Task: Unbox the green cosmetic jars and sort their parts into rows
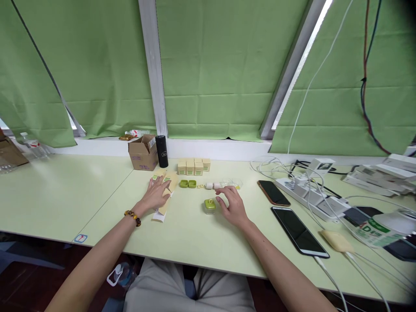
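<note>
Left hand [157,193]: held palm down with the fingers spread wide, laid over the flat cream card pieces [162,213]; whether any edge is pinched cannot be told. A beaded bracelet [133,218] is worn at the wrist.
Right hand [233,207]: held half open, thumb and fingers curved with a gap between them; nothing is seen gripped.
Green-lidded container [209,206]: stood on the table [97,190] just beside the right thumb, between the two hands – whether it is touched cannot be told. Its lower part is clear.
Row of parts: set out behind the container, from left to right – two green square pieces [188,184], small yellow pieces [200,186], pale rounded pieces [212,185] and clear plastic pieces [234,184].
Small cream boxes [194,167]: grouped close together behind the green square pieces.
Back left: a cardboard box [140,158] is placed beside a black flask [161,151], both upright.
Right side: two phones [299,232] are laid flat, screens up, near a white power strip [310,200] crossed by cables.
Window: covered by green blinds [230,65].
</note>
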Available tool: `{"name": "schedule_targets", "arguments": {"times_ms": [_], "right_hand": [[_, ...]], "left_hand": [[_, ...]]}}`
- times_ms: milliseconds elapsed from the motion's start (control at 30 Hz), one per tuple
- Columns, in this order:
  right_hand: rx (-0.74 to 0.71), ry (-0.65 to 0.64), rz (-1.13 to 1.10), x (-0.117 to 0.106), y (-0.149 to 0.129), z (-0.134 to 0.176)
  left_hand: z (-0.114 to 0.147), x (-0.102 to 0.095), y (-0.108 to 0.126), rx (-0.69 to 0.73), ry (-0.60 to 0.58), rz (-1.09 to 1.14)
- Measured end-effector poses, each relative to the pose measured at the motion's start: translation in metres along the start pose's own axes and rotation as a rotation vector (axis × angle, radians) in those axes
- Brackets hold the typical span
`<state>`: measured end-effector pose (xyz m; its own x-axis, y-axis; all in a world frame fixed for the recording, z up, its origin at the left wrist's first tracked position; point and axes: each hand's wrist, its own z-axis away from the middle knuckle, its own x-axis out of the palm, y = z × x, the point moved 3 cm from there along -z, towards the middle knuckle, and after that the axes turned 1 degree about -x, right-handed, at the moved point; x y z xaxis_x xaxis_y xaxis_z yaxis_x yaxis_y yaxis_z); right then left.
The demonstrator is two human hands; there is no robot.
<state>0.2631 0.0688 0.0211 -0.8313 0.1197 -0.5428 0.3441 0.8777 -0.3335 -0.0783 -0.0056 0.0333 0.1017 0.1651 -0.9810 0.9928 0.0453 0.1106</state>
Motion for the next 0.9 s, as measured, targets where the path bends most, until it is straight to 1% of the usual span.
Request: {"name": "schedule_targets", "arguments": {"times_ms": [133, 467, 600, 700, 767, 800, 900], "right_hand": [[0.001, -0.005, 0.000, 0.001, 0.001, 0.001], [-0.012, 0.000, -0.001, 0.001, 0.001, 0.001], [-0.001, -0.007, 0.000, 0.001, 0.001, 0.002], [0.023, -0.021, -0.020, -0.002, 0.001, 0.001], [0.072, -0.066, -0.060, -0.003, 0.003, 0.000], [0.108, -0.111, -0.095, -0.003, 0.004, 0.000], [0.216, -0.303, -0.235, 0.004, 0.009, 0.003]], "left_hand": [[-0.003, 0.002, -0.002, -0.003, -0.026, -0.046], [-0.010, 0.003, 0.003, -0.092, -0.015, -0.122], [-0.010, -0.004, 0.006, -0.103, -0.003, -0.107], [-0.006, -0.015, 0.013, -0.091, 0.043, -0.098], [-0.001, -0.026, 0.024, -0.070, 0.113, -0.086], [0.002, -0.031, 0.032, -0.050, 0.154, -0.071], [0.013, -0.040, 0.063, 0.075, 0.244, 0.062]]}}
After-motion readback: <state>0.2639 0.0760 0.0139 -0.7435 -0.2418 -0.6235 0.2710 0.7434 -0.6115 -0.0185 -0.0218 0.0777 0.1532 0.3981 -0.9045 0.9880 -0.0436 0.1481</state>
